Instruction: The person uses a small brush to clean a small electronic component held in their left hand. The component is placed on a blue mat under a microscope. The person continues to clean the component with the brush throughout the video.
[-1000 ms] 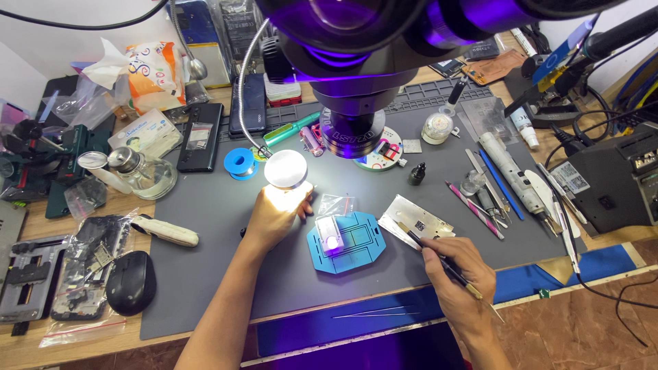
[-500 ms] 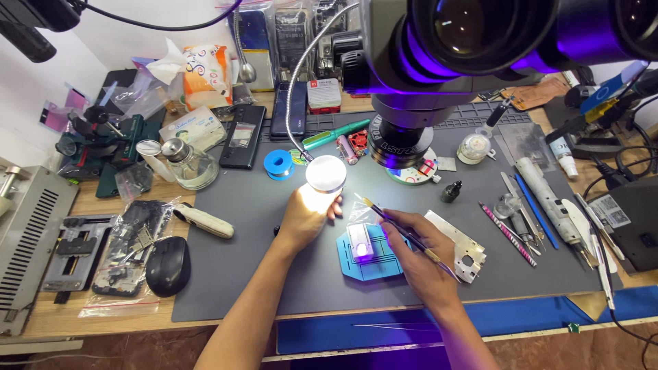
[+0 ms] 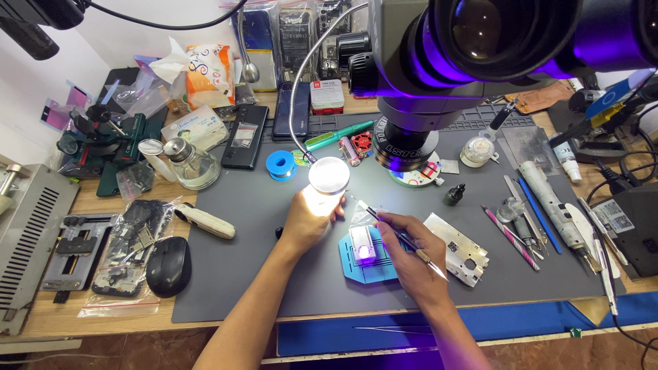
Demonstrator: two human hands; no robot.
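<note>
Seen from above, mid-frame on a grey work mat (image 3: 274, 274): left hand (image 3: 310, 220) cupped around the glowing round head of a gooseneck lamp (image 3: 328, 176), fingers wrapped at its lower edge. Just right of it, right hand (image 3: 411, 255) pinched closed on a thin metal tool (image 3: 392, 229), held like a pen, tip angled up and left toward a small clear plastic bag (image 3: 361, 215). Between and just below both hands, a blue holder (image 3: 363, 260) at lower centre, carrying a small rectangular part lit violet (image 3: 361, 245). Touching the right hand's far side, a perforated silver metal plate (image 3: 458, 250). Looming across the upper right of the frame, a large black microscope (image 3: 480, 55), its ring-lit objective above the mat. At right, a row of tweezers and pens (image 3: 528, 219). At left, off the mat's edge, a black computer mouse (image 3: 168, 266), a white-handled tool (image 3: 204, 222) and a glass jar (image 3: 185, 161). Upper centre, a blue roll of tape (image 3: 279, 164) and a dark phone (image 3: 245, 145). Both forearms entering from the bottom edge.
</note>
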